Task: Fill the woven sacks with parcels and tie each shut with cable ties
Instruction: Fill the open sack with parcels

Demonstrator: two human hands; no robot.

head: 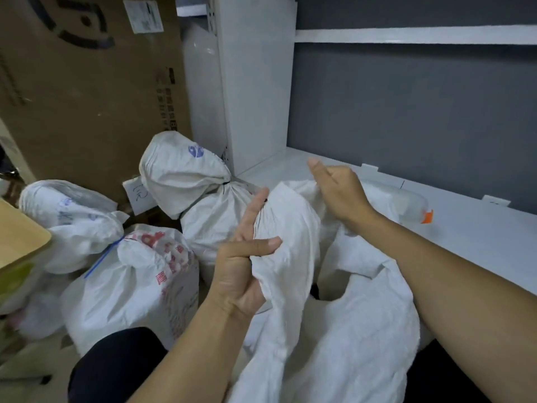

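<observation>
- My left hand [241, 274] has a firm grip on the sack [293, 257] in front of me: thumb curled across a bunched fold of the white cloth, forefinger stretched up along the gathered part.
- My right hand [338, 190] takes the far edge of the same sack, fingers curled into the cloth and thumb sticking up free. I cannot see the fingertips, but the cloth pulls up toward them, so I take it they have it pinched.
- The sack lies slumped between my arms, over my lap and against the white shelf [465, 228] on my right. Its mouth looks loose and untied; I see no tie on it and cannot see what is inside.
- I judge I am at the gathering step: drawing the mouth together into a neck so it can be tied.
- Next I need the whole mouth bunched in one hand, which frees the other to fetch a cable tie. No loose tie is in sight, so I must find one first.
- Three tied sacks [186, 175] stand on the floor to my left, one closed with a blue tie [103, 258].
- Behind them leans a big cardboard box [87, 97]; a clear bottle with an orange cap [418, 207] lies on the shelf.
</observation>
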